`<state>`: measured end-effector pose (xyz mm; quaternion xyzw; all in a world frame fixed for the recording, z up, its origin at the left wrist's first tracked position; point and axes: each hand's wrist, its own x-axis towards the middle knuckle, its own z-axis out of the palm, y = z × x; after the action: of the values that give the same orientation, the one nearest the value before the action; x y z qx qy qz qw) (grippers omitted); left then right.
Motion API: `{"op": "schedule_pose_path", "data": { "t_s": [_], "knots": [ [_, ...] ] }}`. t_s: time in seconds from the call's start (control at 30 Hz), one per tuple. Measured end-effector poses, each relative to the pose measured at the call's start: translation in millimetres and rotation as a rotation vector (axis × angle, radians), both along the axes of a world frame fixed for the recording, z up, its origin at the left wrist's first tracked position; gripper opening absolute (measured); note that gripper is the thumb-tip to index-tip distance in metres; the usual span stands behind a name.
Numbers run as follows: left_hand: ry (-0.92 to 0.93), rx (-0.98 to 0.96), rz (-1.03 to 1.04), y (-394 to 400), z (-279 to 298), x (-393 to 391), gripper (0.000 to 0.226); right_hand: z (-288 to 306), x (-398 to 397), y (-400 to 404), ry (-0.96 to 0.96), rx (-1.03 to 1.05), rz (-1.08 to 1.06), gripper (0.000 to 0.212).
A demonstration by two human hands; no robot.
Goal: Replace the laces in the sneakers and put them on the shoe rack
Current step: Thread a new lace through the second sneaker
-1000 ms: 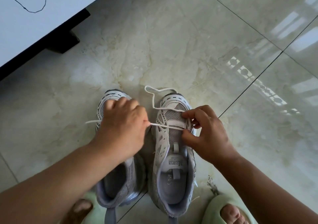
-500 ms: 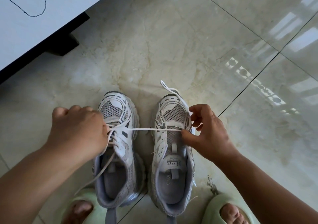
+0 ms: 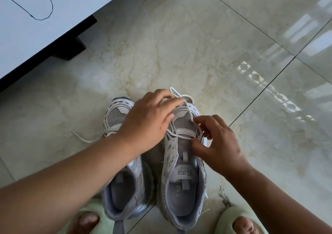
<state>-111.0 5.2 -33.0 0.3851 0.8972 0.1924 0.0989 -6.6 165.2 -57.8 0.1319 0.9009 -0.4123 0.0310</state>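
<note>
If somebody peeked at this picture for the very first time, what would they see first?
Probably the two hands in the middle, busy with a white lace on the right sneaker. The left hand reaches across over its toe, and the right hand pinches the lace at the sneaker's right edge. The left sneaker stands beside it on the shiny floor, with green slippers at the bottom.

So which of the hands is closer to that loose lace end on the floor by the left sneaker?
The left hand. It reaches over the left sneaker, just right of the lace end. The right hand works at the right sneaker, farther off.
</note>
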Motion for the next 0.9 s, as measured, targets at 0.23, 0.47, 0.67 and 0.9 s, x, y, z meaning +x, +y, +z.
{"op": "schedule_pose_path", "data": {
  "t_s": [0.23, 0.47, 0.67, 0.9],
  "knots": [
    [0.108, -0.044, -0.27, 23.7, -15.2, -15.5, 0.026, -1.2, 3.1, -3.2, -0.012, -0.029, -0.075, 0.03],
    [-0.07, 0.097, -0.214, -5.7, -2.3, -14.9, 0.03, -0.3, 4.3, -3.2, -0.029, 0.014, -0.071, 0.029],
    [-0.101, 0.112, -0.139, -33.4, 3.3, -21.4, 0.032, -0.5, 2.0, -7.2, 0.077, 0.072, -0.06, 0.036],
    [-0.065, 0.198, -0.187, -27.3, 25.6, -24.3, 0.028, 15.6, -23.5, -5.2, 0.308, 0.141, 0.058, 0.023]
  ]
}}
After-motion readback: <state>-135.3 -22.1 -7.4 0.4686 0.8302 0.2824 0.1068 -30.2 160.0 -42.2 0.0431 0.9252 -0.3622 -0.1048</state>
